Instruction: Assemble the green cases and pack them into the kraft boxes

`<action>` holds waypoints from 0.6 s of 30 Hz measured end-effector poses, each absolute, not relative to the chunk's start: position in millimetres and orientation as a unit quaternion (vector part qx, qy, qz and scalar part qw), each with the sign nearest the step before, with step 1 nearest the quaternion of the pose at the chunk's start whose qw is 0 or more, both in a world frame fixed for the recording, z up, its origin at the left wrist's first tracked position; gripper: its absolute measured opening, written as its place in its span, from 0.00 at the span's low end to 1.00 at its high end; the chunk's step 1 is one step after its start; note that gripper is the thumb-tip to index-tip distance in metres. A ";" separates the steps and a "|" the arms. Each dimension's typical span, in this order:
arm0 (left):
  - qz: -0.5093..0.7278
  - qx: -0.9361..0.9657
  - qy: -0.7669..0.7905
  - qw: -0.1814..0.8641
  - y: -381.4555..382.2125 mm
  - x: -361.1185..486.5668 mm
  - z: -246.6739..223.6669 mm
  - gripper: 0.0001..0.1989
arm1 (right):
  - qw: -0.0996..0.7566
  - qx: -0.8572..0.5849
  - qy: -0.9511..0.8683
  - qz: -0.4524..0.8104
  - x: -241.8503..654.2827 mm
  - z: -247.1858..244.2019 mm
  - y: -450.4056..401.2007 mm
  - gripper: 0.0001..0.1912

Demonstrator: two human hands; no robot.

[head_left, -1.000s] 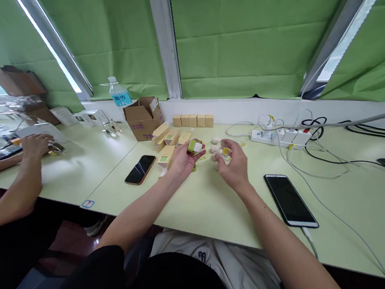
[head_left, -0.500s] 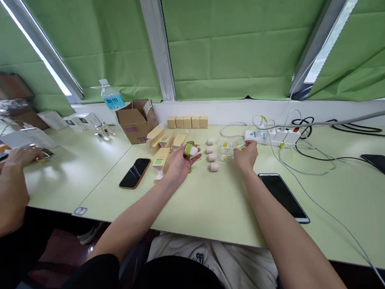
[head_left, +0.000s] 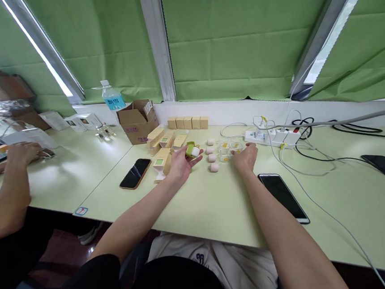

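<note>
My left hand (head_left: 181, 164) holds a small green and white item (head_left: 192, 151) between thumb and fingers, palm turned up. Just right of it, several pale pink rounded pieces (head_left: 211, 158) stand in a column. Beside them lie clear round containers (head_left: 225, 150) with yellow marks. At their right edge rests my right hand (head_left: 245, 157), its fingers together; whether anything is between them is hidden. Opened cream cartons (head_left: 162, 158) lie behind and left of my left hand. Farther back, small closed tan boxes (head_left: 187, 122) form a row by the wall.
A dark phone (head_left: 135, 173) lies left, another phone (head_left: 283, 197) right. Behind are a cardboard box (head_left: 138, 122), a bottle (head_left: 112, 97) and a power strip (head_left: 273, 137) with trailing cables. Another person's hand (head_left: 23, 153) works at far left.
My left hand has shifted slightly right with the green and white item. My right hand has drawn back a little from the clear containers. The other person's hand moved slightly.
</note>
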State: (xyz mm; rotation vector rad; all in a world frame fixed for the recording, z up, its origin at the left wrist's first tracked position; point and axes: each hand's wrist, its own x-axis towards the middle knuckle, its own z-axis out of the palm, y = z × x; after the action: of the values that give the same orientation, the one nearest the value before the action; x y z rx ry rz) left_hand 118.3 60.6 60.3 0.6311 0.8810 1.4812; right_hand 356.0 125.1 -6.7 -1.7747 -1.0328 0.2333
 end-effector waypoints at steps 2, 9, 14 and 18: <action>0.634 0.277 0.385 0.611 60.2 118.4 59.5 0.06 | 0.566 -0.691 -0.445 0.057 353.0 -0.1 115.4 0.25; 0.603 0.308 0.388 0.625 58.3 119.2 49.2 0.09 | 0.570 -0.342 -0.744 -0.065 298.7 35.1 54.1 0.16; 0.566 0.376 0.401 0.615 53.9 118.2 44.6 0.11 | 0.475 -0.277 -0.824 -0.136 276.9 35.3 34.0 0.23; 0.557 0.377 0.419 0.609 51.5 118.7 46.2 0.14 | 0.450 -0.263 -0.841 -0.147 279.0 31.3 35.7 0.22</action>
State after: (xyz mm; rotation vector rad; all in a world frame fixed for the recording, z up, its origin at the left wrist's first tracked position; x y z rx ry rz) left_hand 118.7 51.5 46.2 0.8718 0.9685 1.2871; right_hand 279.0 35.7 31.3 -0.6496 -2.0783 -0.3640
